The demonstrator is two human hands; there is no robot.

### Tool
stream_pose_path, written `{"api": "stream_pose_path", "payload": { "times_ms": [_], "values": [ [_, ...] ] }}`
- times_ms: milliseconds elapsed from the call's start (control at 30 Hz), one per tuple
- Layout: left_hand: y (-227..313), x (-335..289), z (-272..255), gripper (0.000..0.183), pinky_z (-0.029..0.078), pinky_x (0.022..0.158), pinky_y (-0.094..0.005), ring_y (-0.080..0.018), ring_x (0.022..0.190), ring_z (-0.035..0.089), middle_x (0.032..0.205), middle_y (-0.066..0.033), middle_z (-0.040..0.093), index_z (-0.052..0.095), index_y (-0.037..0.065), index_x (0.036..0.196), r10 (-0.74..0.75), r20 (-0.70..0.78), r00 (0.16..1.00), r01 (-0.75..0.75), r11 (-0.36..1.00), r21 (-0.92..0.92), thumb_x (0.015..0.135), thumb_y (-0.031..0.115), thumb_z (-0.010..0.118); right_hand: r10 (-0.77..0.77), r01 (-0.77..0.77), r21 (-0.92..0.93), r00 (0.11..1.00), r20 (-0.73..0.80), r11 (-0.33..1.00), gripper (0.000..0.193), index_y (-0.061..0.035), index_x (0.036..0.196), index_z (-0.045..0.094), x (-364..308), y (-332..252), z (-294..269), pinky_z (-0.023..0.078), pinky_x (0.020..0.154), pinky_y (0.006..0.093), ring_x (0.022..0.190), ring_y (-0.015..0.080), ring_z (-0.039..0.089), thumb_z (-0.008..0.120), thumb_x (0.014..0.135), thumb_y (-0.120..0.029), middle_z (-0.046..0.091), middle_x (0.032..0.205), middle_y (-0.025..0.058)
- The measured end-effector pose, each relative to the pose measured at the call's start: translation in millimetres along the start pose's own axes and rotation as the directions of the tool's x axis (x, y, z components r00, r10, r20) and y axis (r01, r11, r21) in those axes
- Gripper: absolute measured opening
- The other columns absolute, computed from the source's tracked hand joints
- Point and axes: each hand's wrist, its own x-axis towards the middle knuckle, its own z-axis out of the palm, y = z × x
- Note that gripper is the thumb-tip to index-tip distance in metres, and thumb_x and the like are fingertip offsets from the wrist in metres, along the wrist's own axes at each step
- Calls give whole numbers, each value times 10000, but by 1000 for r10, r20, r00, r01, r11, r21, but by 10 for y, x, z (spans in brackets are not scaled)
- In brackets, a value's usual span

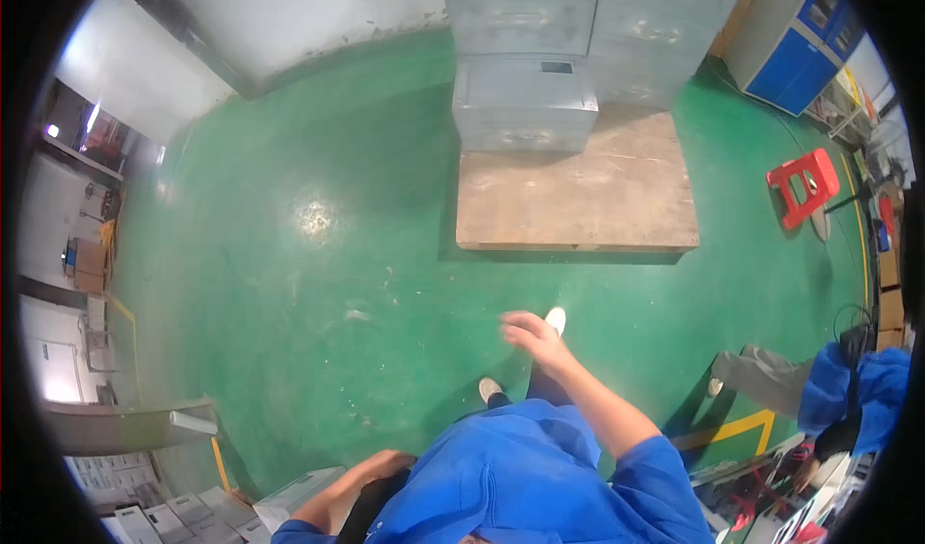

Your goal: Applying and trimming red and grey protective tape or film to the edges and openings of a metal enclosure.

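Observation:
My right hand (536,339) reaches forward over the green floor. Its fingers are loosely bent and a little apart, with nothing visible in them. My left hand (387,463) is low at my left side, beside a black thing (383,498) against my blue top; its fingers are mostly hidden. A pale box (306,491) shows just beyond my left forearm. Ahead of my right hand lies a low wooden platform (578,202). At its back left sits a grey metal box (525,106) with a handle on its front, apart from both hands.
Stacked grey metal boxes (646,38) rise at the platform's back. A red stool (805,187) and a blue-doored cabinet (792,67) stand at the right. Another person in blue (829,395) is at the lower right, by a cluttered bench. Pale boxes (183,520) fill the lower left.

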Motion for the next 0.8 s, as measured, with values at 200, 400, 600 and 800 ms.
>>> {"api": "stream_pose_path", "payload": {
  "times_ms": [200,400,600,800],
  "values": [
    [590,936,-849,422,446,861,-344,-258,972,589,1086,-142,610,478,103,1250,-99,-164,982,80,989,-123,881,307,452,457,-477,17,830,-319,878,306,-10,1057,578,279,813,-1714,483,725,302,795,190,610,547,823,-206,632,917,84],
    [1461,1497,-1853,489,458,845,-339,-241,943,604,1122,-138,597,409,131,1312,-245,-183,952,238,969,-59,864,300,511,161,-363,-558,912,-378,746,284,-8,978,621,2091,491,-2832,489,755,363,859,277,635,529,799,-208,652,893,182],
    [2033,1956,-2833,522,497,750,-312,-202,840,637,1086,-151,604,385,107,1330,-342,-156,926,259,881,-396,881,340,515,-133,-100,-769,963,-234,631,255,-62,930,649,4069,-634,-3127,478,780,401,856,323,616,517,784,-224,641,901,174],
    [1979,2404,-3868,561,507,699,-322,-193,799,649,1056,-157,617,328,130,1364,-462,42,886,454,844,-285,879,334,523,-105,-157,-705,944,-313,692,241,-84,903,640,5533,-1136,-3394,478,765,397,884,321,601,537,770,-257,639,878,163]
  ]
}}
